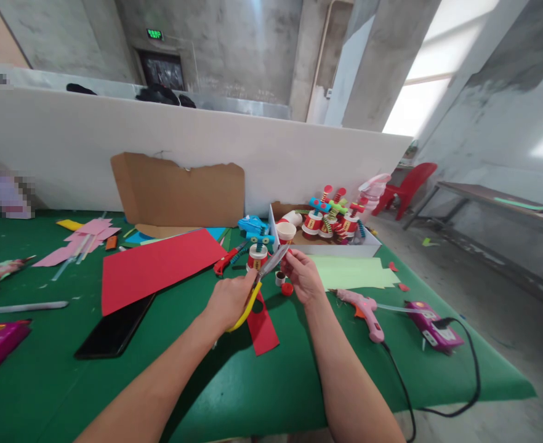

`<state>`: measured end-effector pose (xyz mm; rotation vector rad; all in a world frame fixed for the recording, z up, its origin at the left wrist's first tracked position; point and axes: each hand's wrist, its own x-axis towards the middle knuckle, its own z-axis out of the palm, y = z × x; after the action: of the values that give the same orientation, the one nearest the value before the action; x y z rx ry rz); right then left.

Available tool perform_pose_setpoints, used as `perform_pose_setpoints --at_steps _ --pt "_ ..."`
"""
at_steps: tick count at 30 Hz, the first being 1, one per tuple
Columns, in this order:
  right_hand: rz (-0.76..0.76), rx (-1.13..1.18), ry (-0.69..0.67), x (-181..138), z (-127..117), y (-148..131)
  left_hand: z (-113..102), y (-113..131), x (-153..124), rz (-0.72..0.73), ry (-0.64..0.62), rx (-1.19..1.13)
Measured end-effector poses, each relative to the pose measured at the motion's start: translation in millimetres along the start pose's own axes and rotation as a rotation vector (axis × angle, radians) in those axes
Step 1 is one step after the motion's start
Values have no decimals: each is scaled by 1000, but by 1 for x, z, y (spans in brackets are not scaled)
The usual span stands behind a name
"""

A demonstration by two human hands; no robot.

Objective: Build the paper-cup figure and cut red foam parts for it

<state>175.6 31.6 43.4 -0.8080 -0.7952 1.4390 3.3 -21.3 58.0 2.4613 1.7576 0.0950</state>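
Between both hands, yellow-handled scissors (pixel 260 280), left hand (pixel 229 299) gripping, right hand (pixel 301 275) at blades

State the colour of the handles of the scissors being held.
Yellow, seen in the head view: the scissors are gripped by the left hand.

A large red paper sheet (pixel 158 266) lies on the green table (pixel 45 381), its lower corner overlapping a black phone (pixel 114 332). Behind it a torn piece of brown cardboard (pixel 179 191) leans against the white partition (pixel 68 141). Pink paper pieces (pixel 84 237) lie well to the left. A white box (pixel 345 249) at the table's far edge holds colourful paper-cup figures (pixel 331 218). A pale green sheet (pixel 352 272) lies just in front of it. Near the right edge rests a pink glue gun (pixel 364 311), with a purple one (pixel 433 332) beside it. A red chair (pixel 410 184) stands beyond the table.
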Motion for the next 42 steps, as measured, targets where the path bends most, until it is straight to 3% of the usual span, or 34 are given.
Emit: perform_pose_setpoints --at_steps 42 --pt "16 24 25 2 -4 0 1 -1 0 1 -7 -19"
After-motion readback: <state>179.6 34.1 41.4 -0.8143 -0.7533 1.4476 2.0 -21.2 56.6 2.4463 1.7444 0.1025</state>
